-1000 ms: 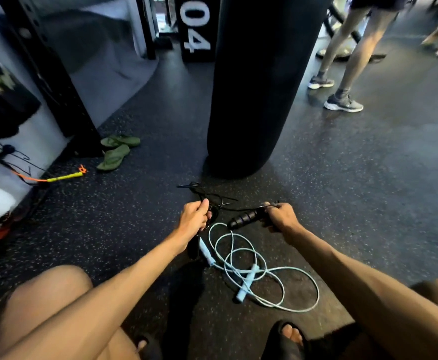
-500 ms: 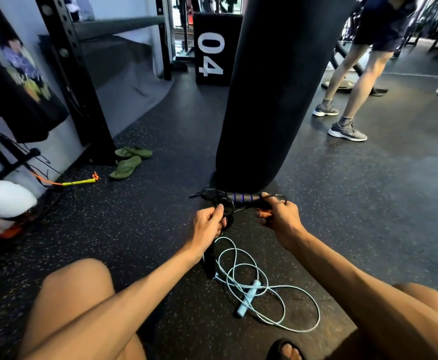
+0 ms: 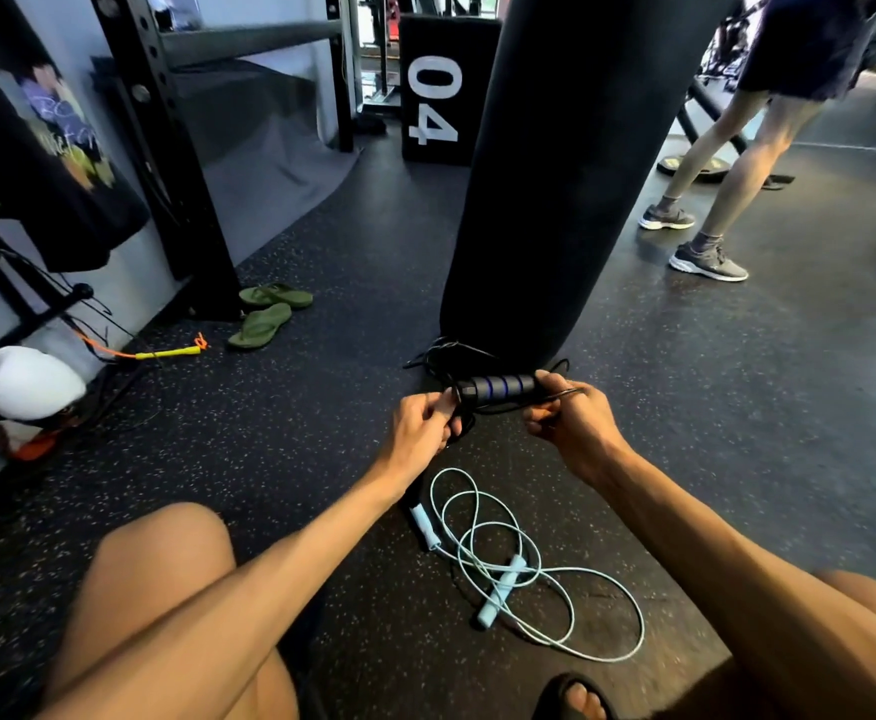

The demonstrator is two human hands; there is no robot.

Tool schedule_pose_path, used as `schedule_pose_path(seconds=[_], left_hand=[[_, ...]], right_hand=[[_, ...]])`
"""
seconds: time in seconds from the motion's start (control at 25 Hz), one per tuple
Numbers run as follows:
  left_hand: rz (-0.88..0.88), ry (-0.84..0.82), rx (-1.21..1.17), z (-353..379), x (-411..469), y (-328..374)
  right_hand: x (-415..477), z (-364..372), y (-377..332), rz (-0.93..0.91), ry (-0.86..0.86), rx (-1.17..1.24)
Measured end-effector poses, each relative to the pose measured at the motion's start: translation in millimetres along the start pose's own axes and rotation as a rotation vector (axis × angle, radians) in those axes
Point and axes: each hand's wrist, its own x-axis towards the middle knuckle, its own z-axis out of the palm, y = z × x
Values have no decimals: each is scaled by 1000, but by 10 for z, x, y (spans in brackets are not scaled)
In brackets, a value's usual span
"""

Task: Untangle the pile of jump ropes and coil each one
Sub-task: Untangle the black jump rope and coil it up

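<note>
A black jump rope handle with blue rings (image 3: pixel 501 389) is held level above the floor between my two hands. My right hand (image 3: pixel 571 423) pinches its right end. My left hand (image 3: pixel 423 426) grips the thin black rope (image 3: pixel 443 356) at the handle's left end, and the rope's loops trail toward the foot of the punching bag. A light blue jump rope (image 3: pixel 534 579) lies loosely looped on the floor below my hands. Its two pale blue handles (image 3: pixel 501 589) rest among the loops.
A black punching bag (image 3: pixel 555 174) hangs just beyond my hands. A person's legs in grey sneakers (image 3: pixel 708 262) stand at the right. Green flip-flops (image 3: pixel 269 314) and an orange-yellow rope (image 3: pixel 166 351) lie at the left beside a black rack (image 3: pixel 166 148). My knees frame the lower view.
Both hands have lifted the black handle off the floor and turned it level. The black rope has come up away from the light blue rope, which has stayed on the floor.
</note>
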Motion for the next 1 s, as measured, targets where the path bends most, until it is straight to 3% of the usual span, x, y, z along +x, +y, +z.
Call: schedule_pose_path(seconds=[0.12, 0.28, 0.56, 0.68, 0.76, 0.84, 1.0], left_hand=[[59, 29, 191, -99, 38, 43], [79, -1, 384, -109, -1, 128], [-40, -3, -40, -100, 18, 152], [-72, -42, -311, -71, 32, 180], [-102, -59, -388, -69, 35, 199], [-98, -77, -435, -45, 3, 239], [-60, -20, -300, 33, -15, 246]], right_hand=[[17, 12, -2, -143, 46, -65], [-40, 90, 31, -128, -35, -13], [-201, 226, -4, 89, -130, 91], [-197, 269, -5, -169, -57, -58], [-185, 256, -4, -415, -18, -238], [-213, 288, -8, -541, -9, -272], [-164, 387, 43, -315, 62, -82]])
